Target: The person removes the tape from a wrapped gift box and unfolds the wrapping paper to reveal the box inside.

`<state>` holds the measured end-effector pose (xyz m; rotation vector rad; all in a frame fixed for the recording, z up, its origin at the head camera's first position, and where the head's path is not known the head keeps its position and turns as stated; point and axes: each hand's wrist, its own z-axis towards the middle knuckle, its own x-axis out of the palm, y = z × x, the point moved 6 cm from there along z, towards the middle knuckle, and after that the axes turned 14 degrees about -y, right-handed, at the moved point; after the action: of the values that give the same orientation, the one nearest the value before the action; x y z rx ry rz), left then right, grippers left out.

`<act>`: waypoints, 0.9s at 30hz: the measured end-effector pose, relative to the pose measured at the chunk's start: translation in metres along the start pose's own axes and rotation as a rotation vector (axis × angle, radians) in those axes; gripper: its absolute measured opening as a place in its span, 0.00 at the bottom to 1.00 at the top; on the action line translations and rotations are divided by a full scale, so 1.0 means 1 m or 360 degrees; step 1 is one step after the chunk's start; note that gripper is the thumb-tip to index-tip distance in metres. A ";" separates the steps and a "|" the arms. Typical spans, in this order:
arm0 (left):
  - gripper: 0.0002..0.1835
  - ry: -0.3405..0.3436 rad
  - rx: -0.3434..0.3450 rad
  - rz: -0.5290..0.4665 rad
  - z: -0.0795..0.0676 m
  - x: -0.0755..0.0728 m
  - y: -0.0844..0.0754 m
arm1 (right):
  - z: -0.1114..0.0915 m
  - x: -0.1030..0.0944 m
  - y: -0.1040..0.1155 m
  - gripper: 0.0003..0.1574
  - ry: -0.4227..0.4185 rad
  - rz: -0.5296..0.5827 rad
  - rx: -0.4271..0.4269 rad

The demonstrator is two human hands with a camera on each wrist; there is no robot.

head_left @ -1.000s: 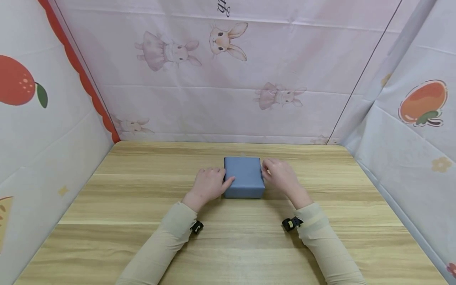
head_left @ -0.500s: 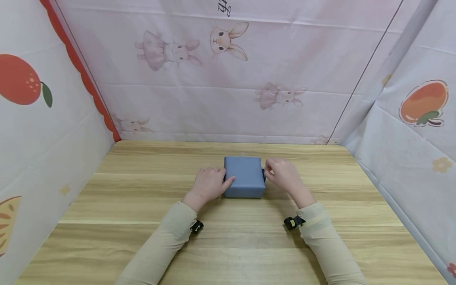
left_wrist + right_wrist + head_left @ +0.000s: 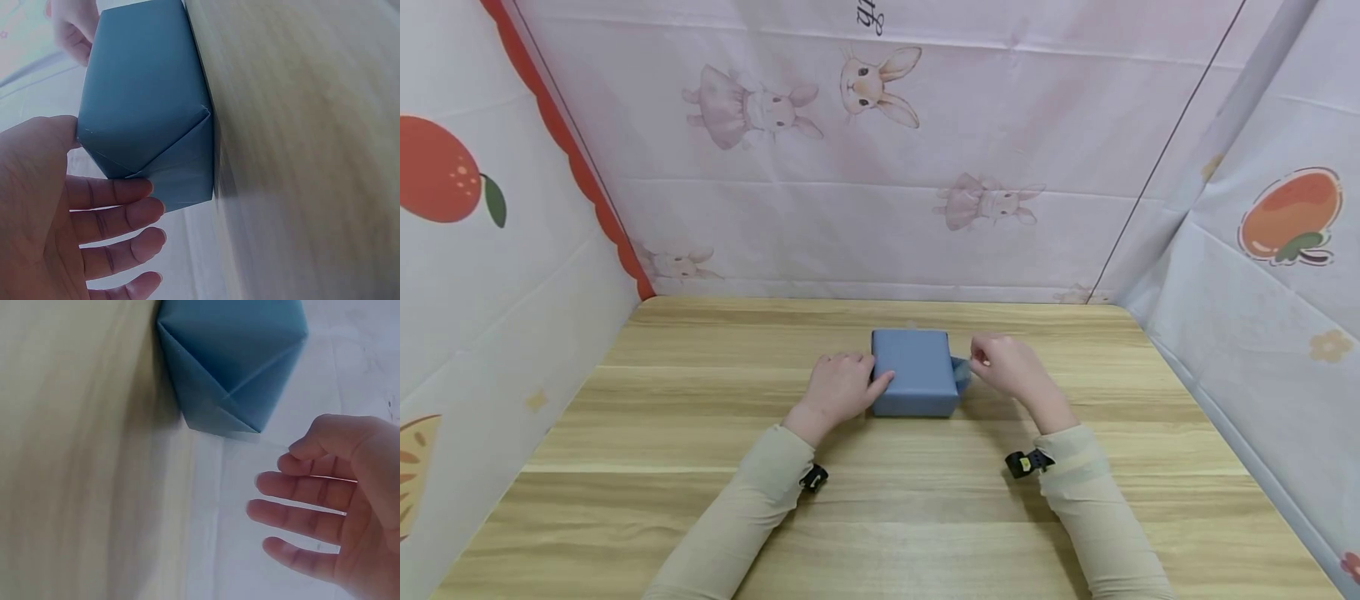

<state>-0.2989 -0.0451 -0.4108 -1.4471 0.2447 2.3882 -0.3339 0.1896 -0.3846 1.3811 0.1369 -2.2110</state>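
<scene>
A box wrapped in blue paper (image 3: 912, 360) lies flat on the wooden table. My left hand (image 3: 838, 387) holds its left end, thumb over the top edge and index fingertip against the folded end (image 3: 178, 169), which lies flat. At the right end, a pointed paper flap (image 3: 219, 415) stands out from the box. A strip of clear tape (image 3: 272, 441) runs from the flap's edge to my right hand (image 3: 1006, 365), whose thumb and index finger pinch it. The other right fingers are spread apart, touching nothing.
The wood-grain table (image 3: 700, 500) extends around the box on all sides. A printed rabbit cloth (image 3: 850, 233) hangs behind it, and fruit-patterned cloths (image 3: 1262, 275) flank both sides. Black wrist straps (image 3: 1028, 463) sit at both cuffs.
My right hand has moved right, away from the box, drawing the end flap outward so that it now sticks out. The left hand and the box have stayed put.
</scene>
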 end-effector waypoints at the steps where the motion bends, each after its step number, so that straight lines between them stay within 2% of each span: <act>1: 0.30 0.0000 0.0000 0.0000 0.000 0.000 0.000 | 0.000 -0.001 -0.002 0.05 0.0007 0.0002 0.0015; 7: 0.29 -0.0009 0.0005 0.0007 0.000 0.000 -0.001 | -0.001 -0.009 -0.009 0.05 0.0005 0.0009 0.0082; 14: 0.29 -0.0018 0.0003 0.0002 0.000 0.000 -0.001 | -0.001 -0.019 -0.011 0.09 -0.0118 0.0017 0.0116; 19: 0.29 0.0006 -0.0013 -0.0004 -0.001 0.001 -0.002 | -0.001 -0.022 -0.006 0.13 -0.0220 -0.0022 0.0084; 23: 0.30 0.0021 -0.0021 -0.0005 -0.001 -0.001 -0.002 | -0.001 -0.019 0.004 0.15 -0.0280 -0.0079 0.0000; 27: 0.30 0.0022 -0.0017 -0.0003 -0.001 -0.001 -0.002 | -0.001 -0.009 0.013 0.18 -0.0232 -0.0123 -0.0033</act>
<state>-0.2965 -0.0436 -0.4101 -1.4687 0.2346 2.3822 -0.3241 0.1825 -0.3745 1.2175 0.1629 -2.3582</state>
